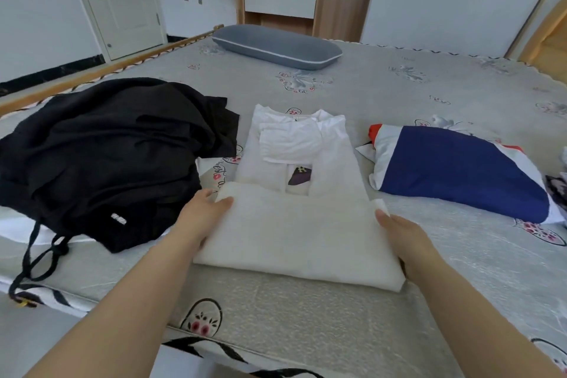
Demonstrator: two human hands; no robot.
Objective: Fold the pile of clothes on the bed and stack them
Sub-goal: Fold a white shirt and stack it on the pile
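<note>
A white garment (302,193) is being laid flat on the bed (399,95), its lower half being doubled up over the body between the two grips; a dark patch is being left exposed just beyond the fold. The left grip (202,215) and right grip (402,236) are being held at its side edges. A crumpled heap of black clothes (101,156) is being kept just outside the left grip.
</note>
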